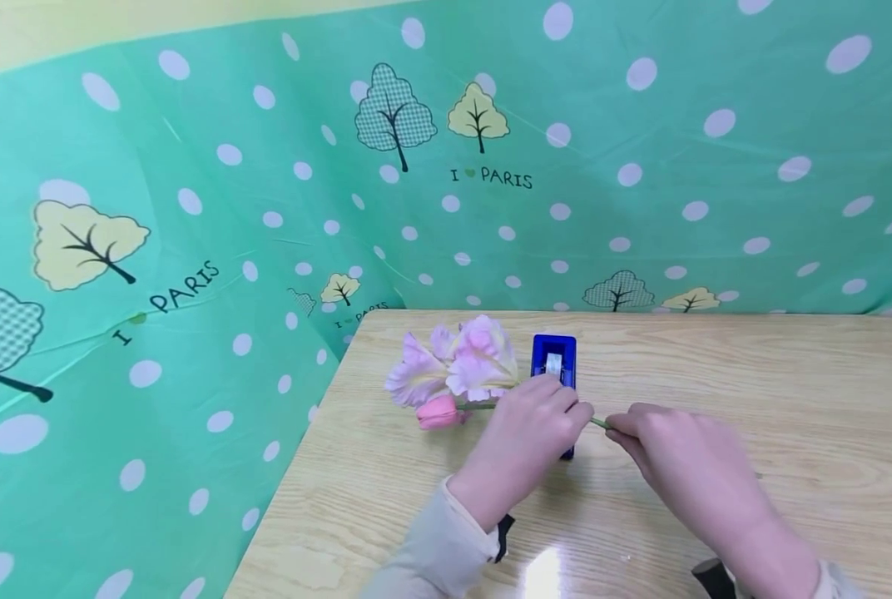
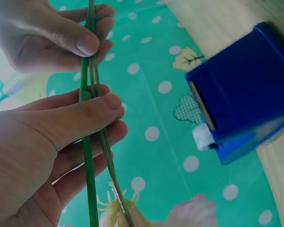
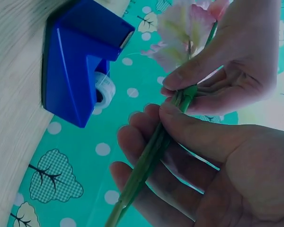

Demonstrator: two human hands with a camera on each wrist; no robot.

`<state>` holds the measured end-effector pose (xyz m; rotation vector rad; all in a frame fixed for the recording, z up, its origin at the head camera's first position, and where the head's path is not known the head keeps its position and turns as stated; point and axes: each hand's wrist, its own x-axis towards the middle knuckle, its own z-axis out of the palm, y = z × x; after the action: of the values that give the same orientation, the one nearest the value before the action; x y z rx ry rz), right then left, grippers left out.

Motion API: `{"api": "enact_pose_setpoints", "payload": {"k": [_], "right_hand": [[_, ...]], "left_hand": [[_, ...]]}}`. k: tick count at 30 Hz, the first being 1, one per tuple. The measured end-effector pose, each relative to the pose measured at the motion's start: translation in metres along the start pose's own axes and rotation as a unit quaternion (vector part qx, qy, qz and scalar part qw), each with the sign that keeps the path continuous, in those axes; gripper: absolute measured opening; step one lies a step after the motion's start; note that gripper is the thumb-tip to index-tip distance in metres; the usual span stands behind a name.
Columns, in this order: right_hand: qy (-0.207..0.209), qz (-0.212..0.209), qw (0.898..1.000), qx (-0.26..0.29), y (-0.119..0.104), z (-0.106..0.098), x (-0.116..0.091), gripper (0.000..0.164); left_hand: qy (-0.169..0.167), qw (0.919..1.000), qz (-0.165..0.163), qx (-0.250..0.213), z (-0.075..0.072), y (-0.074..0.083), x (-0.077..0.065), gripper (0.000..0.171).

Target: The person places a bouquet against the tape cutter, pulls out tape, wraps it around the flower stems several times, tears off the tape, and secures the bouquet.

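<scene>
Teal dotted cloth (image 1: 431,225) is hanging behind the blue tape dispenser (image 3: 68,66) and down its left side. Pale wood table (image 1: 805,416) is lying under the dispenser; its back edge is running behind the dispenser, its left edge is slanting beyond the blooms, and the wider stretch of wood is extending to the dispenser's right, so more room that way.

Right hand (image 1: 686,449) is sitting right of the dispenser, pinching the stems, thumb pressing on top, other fingers lying loosely behind. Left hand (image 1: 533,428) is hiding part of the dispenser in the head view, pinching the same stems nearer the blooms; it's the nearer hand to the dispenser.

Lilac flower (image 1: 483,358) is lying just left of the dispenser, pink tulip (image 1: 438,413) nearer the person. Their green stems (image 1: 599,423) are running from there through both hands, long axis roughly left-right, crosswise to the dispenser's long axis. Wrist views are showing hands and stems apart from the dispenser. White tape roll (image 3: 106,90) is sitting inside the dispenser.
</scene>
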<state>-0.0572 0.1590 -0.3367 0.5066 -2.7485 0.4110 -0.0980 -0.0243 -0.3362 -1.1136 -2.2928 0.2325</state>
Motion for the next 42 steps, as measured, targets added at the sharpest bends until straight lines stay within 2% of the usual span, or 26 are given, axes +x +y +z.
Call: {"api": "enact_pose_setpoints", "payload": {"k": [8,15,24,30,38,42], "right_hand": [[-0.030,0.002,0.999,0.017,-0.004,0.003,0.006,0.019],[-0.052,0.004,0.998,0.023,-0.005,0.006,0.007,0.011],[-0.075,-0.001,0.996,0.045,-0.004,0.016,0.005,0.003],[-0.095,-0.002,0.994,0.057,-0.003,0.021,0.002,0.012],[-0.092,-0.015,0.994,0.056,0.000,0.028,0.002,0.015],[-0.117,-0.015,0.990,0.071,0.006,0.031,0.002,0.017]], "left_hand": [[-0.031,0.9994,-0.010,0.011,0.001,-0.016,-0.022,0.016],[-0.032,0.9995,-0.002,-0.003,0.004,-0.025,-0.040,0.022],[-0.029,0.9994,-0.008,-0.017,0.006,-0.029,-0.050,0.023],[-0.028,0.9985,-0.003,-0.047,0.011,-0.032,-0.058,0.021],[-0.037,0.9969,0.013,-0.069,0.018,-0.037,-0.068,0.026],[-0.039,0.9959,0.022,-0.079,0.023,-0.038,-0.071,0.028]]}}
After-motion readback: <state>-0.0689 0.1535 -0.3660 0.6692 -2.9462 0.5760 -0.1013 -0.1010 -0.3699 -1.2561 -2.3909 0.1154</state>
